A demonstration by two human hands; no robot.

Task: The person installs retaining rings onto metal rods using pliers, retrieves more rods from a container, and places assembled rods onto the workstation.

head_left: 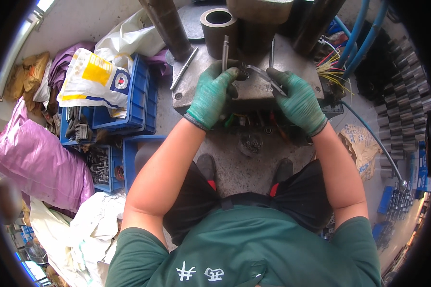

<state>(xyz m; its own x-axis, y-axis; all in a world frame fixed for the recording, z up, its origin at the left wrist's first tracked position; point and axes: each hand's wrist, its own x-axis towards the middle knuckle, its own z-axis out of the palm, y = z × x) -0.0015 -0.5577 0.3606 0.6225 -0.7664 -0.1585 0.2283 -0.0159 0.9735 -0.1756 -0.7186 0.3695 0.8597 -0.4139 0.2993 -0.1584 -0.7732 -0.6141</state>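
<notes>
Over the near part of a grey metal machine base, both my hands wear green gloves with dark fingertips. My left hand [209,94] is closed round a slim metal rod [225,50], which points away from me. A slanting metal tool [263,78] with a narrow end is gripped by my right hand [298,98]; its exact kind is unclear. The narrow end comes close to my left fingertips, where a small dark piece is too blurred to name. Beyond my right fingers shows another thin rod [273,51]; whether it is held is unclear. One more rod [184,68] lies on the base [195,79], left of my left hand.
A hollow metal cylinder [219,28] and thick posts [166,28] rise behind my hands. Blue crates [141,95] and a purple sack [40,158] crowd the left. Blue hoses [357,36], loose wires [335,71] and stacked metal parts [402,95] are at right.
</notes>
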